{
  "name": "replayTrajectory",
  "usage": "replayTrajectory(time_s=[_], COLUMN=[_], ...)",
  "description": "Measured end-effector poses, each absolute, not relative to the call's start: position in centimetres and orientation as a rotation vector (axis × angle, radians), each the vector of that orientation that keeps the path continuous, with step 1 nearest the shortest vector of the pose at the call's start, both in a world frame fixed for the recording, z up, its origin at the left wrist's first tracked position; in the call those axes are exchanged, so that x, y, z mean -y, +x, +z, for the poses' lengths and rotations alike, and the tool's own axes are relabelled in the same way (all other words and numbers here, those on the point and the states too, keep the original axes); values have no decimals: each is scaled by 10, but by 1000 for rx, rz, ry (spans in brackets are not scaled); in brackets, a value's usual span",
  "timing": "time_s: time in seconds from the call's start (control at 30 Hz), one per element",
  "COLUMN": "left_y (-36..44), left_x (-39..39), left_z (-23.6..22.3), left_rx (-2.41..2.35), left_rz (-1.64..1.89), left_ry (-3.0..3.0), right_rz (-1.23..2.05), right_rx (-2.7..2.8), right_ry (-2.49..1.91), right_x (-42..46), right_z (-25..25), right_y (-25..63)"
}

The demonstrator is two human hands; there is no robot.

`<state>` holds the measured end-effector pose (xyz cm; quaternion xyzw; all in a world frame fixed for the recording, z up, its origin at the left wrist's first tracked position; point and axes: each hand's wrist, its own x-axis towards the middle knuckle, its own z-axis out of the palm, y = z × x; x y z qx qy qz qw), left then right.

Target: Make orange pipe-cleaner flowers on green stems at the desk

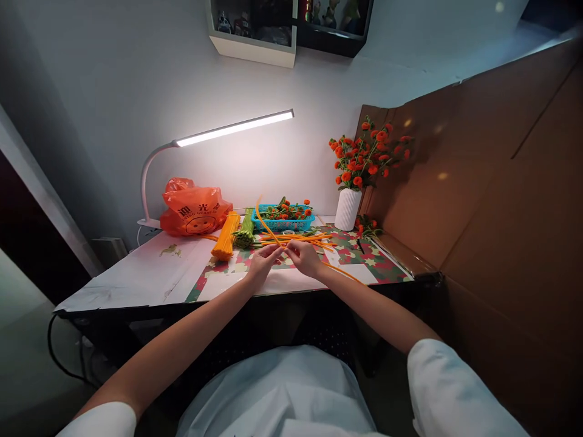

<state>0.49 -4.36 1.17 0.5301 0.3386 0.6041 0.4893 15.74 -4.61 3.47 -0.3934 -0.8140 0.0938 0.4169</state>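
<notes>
Above the front of the desk, my left hand (262, 266) and my right hand (304, 258) meet fingertip to fingertip, both closed in a pinch on an orange pipe cleaner (268, 229). One length of it rises up and left from the fingers, bent near its top. Another orange strand (344, 273) runs out to the right beneath my right wrist; whether it is the same piece I cannot tell. Just behind the hands, loose orange pipe cleaners (314, 238) lie in a pile. Bundles of orange pipe cleaners (226, 238) and green pipe cleaners (246, 230) are left of it.
A blue basket (283, 223) holds orange flowers with green stems. Behind it to the right stands a white ribbed vase (348, 210) full of similar flowers (359, 155). An orange plastic bag (195, 209) sits below a lit desk lamp (234, 128). Cardboard (483, 164) walls the right side.
</notes>
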Motion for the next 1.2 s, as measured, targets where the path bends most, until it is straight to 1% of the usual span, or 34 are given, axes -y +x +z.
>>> replayTrajectory(time_s=[0.1,0.3,0.53,0.67,1.03,1.2], left_y=[5,0,0,-1,-3,-2], left_x=[29,20,25,26,27,27], left_z=[7,1,2,1,-1,-2], left_rx=[-863,-931,-951,-969,-1041,-1051], left_rz=[1491,1535,1558,1496,1573,1576], left_ry=[1193,1135,1191,1191,1290,1309], right_rz=[323,323,460,484,233,0], right_rx=[2015,1954,1931,1919,2012,2069], right_ry=[-1039,-1024,-950,-976,-1178,-1210], right_x=[30,23,19,18,31,34], right_z=[21,-2,-9,-9,-2,-1], right_y=[150,138,142,141,140,138])
